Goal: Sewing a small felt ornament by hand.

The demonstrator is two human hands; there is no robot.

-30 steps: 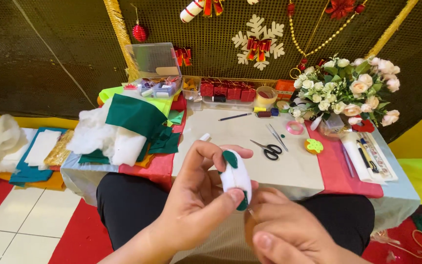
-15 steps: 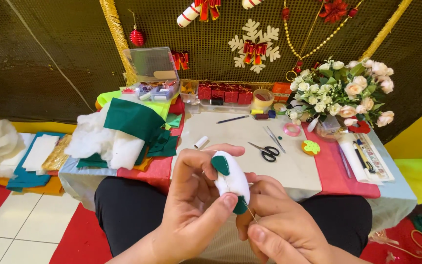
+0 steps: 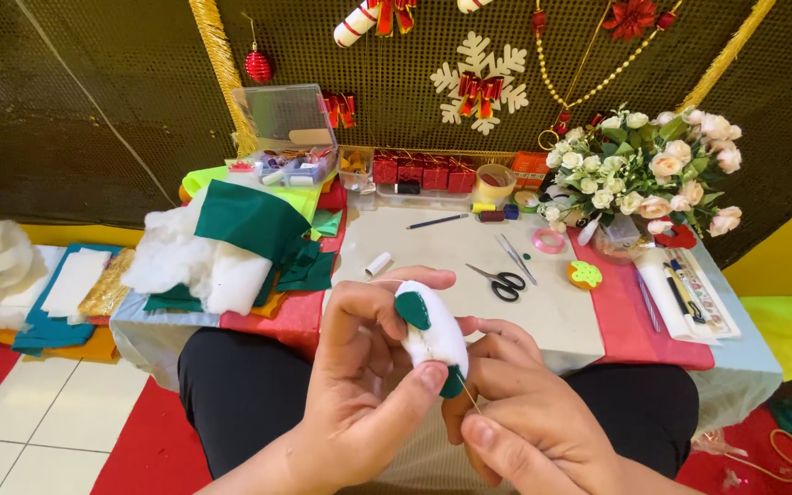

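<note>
Soft, even light fills the scene, brightest on the pale table top (image 3: 469,261) beyond the hands. The left hand (image 3: 359,394) and right hand (image 3: 524,412) cast only faint shadows onto the dark lap below them. There is no strong glare. Focus holds sharp from the hands to the mesh wall (image 3: 121,110) behind. Straight lines bow slightly toward the edges.

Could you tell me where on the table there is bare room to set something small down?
The grey mat is bare between the white spool and the scissors, and again below the scissors, toward the red cloth. The left side is crowded with felt and stuffing; boxes fill the back edge and the bouquet the right corner.
</note>
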